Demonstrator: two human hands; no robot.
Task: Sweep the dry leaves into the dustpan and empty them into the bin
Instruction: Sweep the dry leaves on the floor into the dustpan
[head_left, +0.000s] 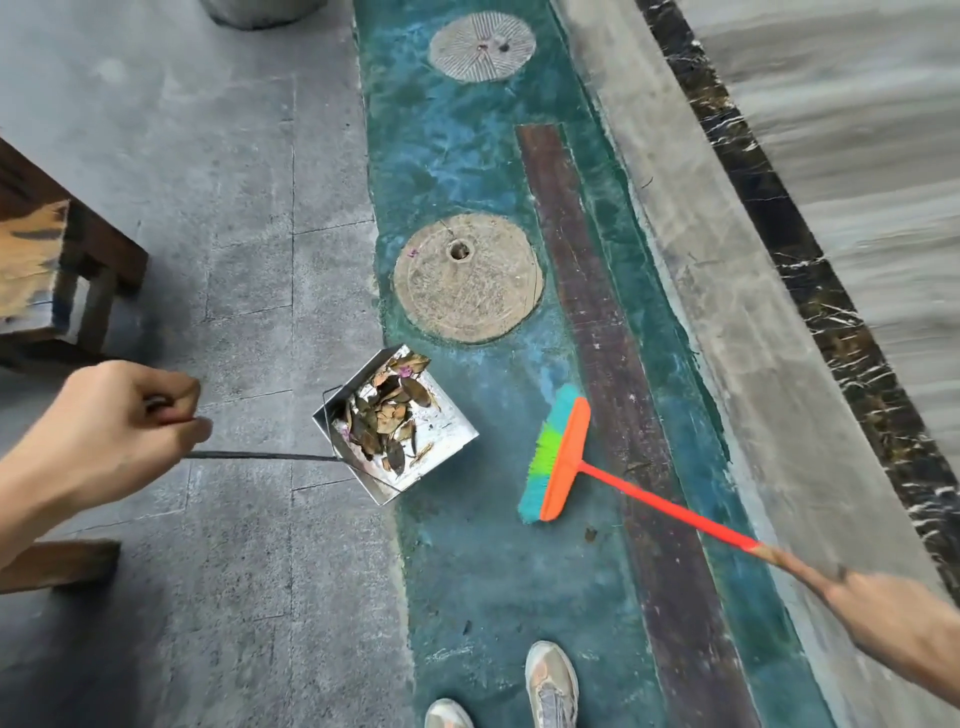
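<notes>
A square metal dustpan (447, 434) sits on the ground where grey paving meets green floor. A heap of dry brown leaves (387, 415) lies inside it, with a few pink petals among them. My left hand (111, 434) is closed on the dustpan's long thin dark handle (260, 457). To the right, a broom head (558, 462) with an orange block and blue and green bristles rests on the green floor, apart from the pan. My right hand (883, 613) grips the end of the broom's orange stick (670, 512). No bin is identifiable.
Two round stone discs (467, 278) (482, 47) are set in the green strip. A dark plank (608, 332) runs along it, and a small leaf (590, 534) lies by it. Wooden furniture (57, 260) stands at left. My shoes (550, 686) are at the bottom. A marble curb (810, 291) is on the right.
</notes>
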